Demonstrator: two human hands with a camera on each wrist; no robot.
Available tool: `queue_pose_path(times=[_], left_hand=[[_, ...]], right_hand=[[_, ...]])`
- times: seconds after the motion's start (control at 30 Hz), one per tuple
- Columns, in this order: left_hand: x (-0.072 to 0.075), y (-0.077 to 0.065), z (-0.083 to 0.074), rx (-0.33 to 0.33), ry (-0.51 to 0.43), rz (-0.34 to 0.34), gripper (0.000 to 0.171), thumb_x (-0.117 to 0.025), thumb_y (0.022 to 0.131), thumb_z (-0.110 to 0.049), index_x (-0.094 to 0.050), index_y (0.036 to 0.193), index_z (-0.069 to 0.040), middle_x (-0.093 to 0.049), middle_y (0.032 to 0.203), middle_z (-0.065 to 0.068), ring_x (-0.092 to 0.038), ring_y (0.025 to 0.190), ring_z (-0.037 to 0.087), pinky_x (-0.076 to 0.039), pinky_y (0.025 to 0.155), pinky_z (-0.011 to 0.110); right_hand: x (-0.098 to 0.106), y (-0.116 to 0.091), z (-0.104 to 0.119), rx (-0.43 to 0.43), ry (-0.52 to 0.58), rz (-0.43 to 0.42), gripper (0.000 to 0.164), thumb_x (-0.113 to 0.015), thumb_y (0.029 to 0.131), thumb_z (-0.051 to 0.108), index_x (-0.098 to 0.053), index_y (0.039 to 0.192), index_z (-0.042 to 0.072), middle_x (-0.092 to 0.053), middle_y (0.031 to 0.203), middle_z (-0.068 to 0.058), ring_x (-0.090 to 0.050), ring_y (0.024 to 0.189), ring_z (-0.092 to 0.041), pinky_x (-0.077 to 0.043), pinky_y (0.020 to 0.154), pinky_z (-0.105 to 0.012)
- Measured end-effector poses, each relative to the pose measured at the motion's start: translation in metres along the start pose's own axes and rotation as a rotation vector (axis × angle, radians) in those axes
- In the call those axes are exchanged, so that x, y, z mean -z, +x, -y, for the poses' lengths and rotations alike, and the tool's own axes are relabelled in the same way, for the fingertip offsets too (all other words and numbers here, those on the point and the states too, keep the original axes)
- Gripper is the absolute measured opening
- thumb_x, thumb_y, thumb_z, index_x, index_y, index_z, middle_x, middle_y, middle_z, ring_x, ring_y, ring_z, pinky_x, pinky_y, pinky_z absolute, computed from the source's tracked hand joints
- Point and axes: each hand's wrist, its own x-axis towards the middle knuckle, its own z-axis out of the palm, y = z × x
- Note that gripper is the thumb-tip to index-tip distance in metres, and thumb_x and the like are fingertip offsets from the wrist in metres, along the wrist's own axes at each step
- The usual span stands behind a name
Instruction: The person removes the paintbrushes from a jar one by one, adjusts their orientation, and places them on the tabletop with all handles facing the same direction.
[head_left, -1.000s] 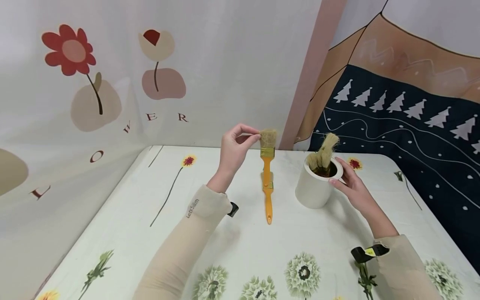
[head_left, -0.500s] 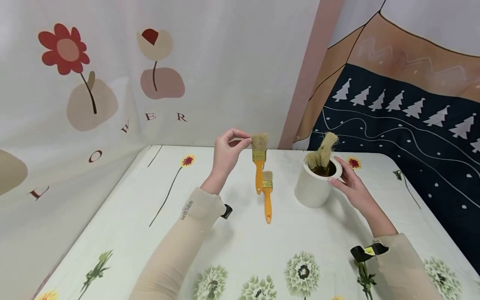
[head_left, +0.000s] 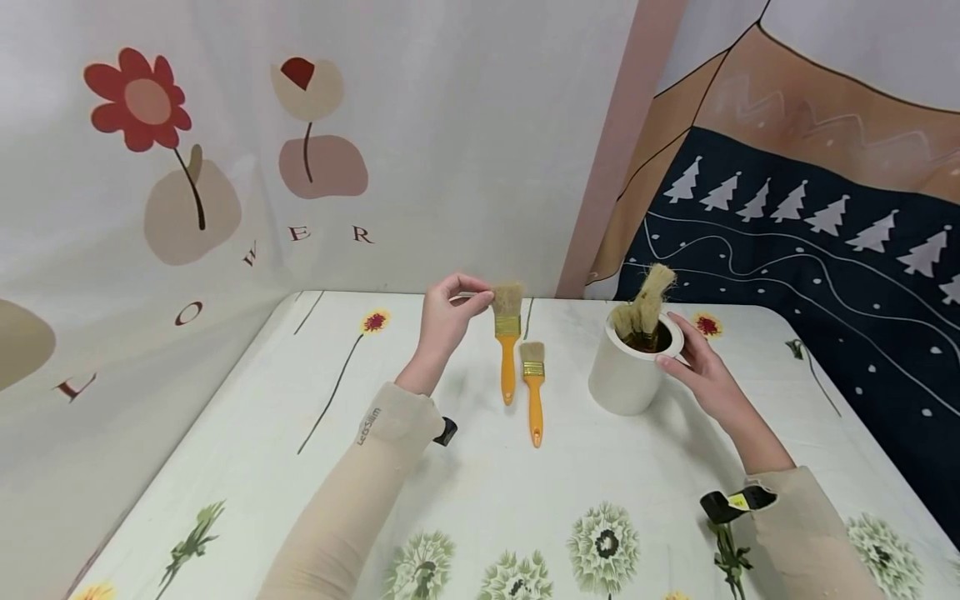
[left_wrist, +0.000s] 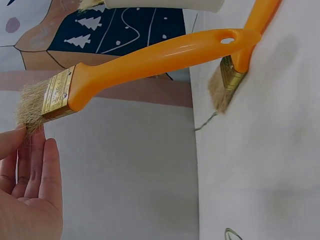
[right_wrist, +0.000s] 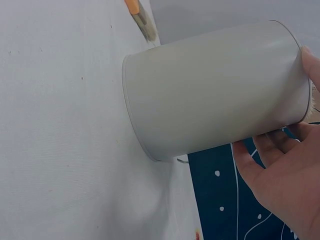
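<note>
My left hand (head_left: 444,318) pinches a paintbrush (head_left: 507,354) by the edge of its bristles, thumb against fingers, with the orange handle pointing down toward me. In the left wrist view this paintbrush (left_wrist: 150,57) shows a brass-coloured ferrule and a hole at the handle's end. Just right of it, a second orange-handled paintbrush (head_left: 534,396) lies on the table, bristles away from me. My right hand (head_left: 705,371) grips the rim of a white cylindrical pot (head_left: 626,379) from the right. Bristle ends of paintbrushes (head_left: 651,302) stick up out of the pot.
A white flower-printed cloth covers the table (head_left: 480,500). Behind it hangs a pale curtain (head_left: 450,150) with printed flowers and letters. At the right is a dark cloth (head_left: 787,242) with white trees. Black straps with small cameras sit on both wrists.
My left hand has carried the pinched paintbrush left and down toward the table, away from the pot. The second brush, partly covered before, now shows whole. My right hand stays on the pot.
</note>
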Motion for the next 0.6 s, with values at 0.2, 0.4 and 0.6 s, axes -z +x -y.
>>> queue_pose_path(times=[0.2,0.4,0.6], left_hand=[[0.002,0.0,0.012,0.05,0.032,-0.006,0.013,-0.071,0.092,-0.007,-0.067,0.102,0.001,-0.066,0.102,0.008,-0.069,0.087,0.01,-0.06,0.088,0.028],[0.001,0.002,0.025,0.089,0.036,-0.016,0.014,-0.071,0.09,-0.003,-0.068,0.102,0.004,-0.068,0.103,0.013,-0.07,0.082,0.011,-0.061,0.085,0.029],[0.002,0.002,0.034,0.114,0.046,-0.022,0.014,-0.07,0.09,-0.001,-0.068,0.102,0.005,-0.069,0.102,0.013,-0.068,0.077,0.006,-0.062,0.083,0.028]], right_hand=[[0.0,0.0,0.0,-0.001,-0.001,-0.002,0.074,-0.055,0.104,0.021,-0.008,0.161,0.012,-0.006,0.168,-0.017,-0.011,0.152,-0.045,-0.034,0.099,0.001],[0.0,0.0,0.0,-0.005,-0.001,-0.005,0.075,-0.055,0.103,0.021,-0.008,0.161,0.012,-0.007,0.168,-0.017,-0.012,0.152,-0.045,-0.034,0.099,0.001],[0.0,0.0,0.0,-0.004,-0.001,-0.005,0.074,-0.055,0.103,0.02,-0.008,0.161,0.012,-0.007,0.168,-0.017,-0.012,0.152,-0.045,-0.034,0.099,0.001]])
